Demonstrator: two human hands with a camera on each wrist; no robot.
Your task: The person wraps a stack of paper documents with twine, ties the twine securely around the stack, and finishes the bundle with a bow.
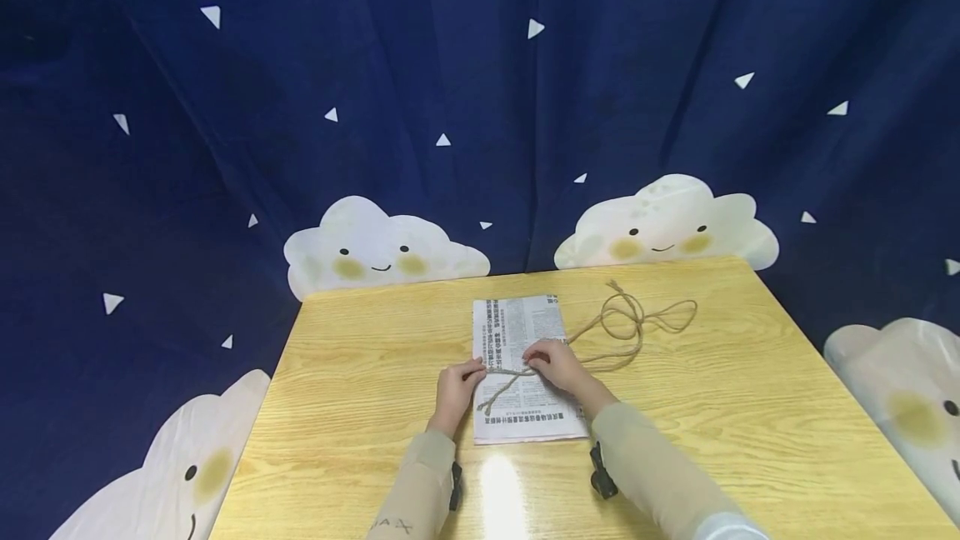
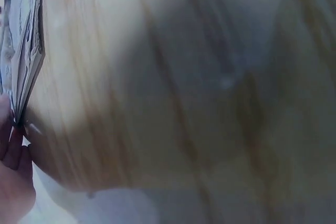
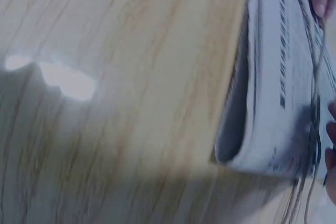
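Observation:
A stack of folded newspaper (image 1: 525, 419) lies on the table, with a thin jute rope (image 1: 504, 390) running across it and crossing itself near the middle. At the stack's left edge, my left hand (image 1: 453, 394) pinches the paper where the rope reaches the side. The left wrist view shows the layered edge (image 2: 29, 66) squeezed between thumb and fingers. Over the middle of the stack, my right hand (image 1: 558, 365) pinches the rope between thumb and fingertips; its grip is partly hidden. Two loose rope ends point toward the stack's lower left.
The remaining rope lies in a loose coil with a loop (image 1: 675, 317) right of the stack. Beneath everything is a wood-grain table (image 1: 360, 357), backed by a dark blue curtain (image 1: 420, 90) with clouds. Bright glare marks the table's near side.

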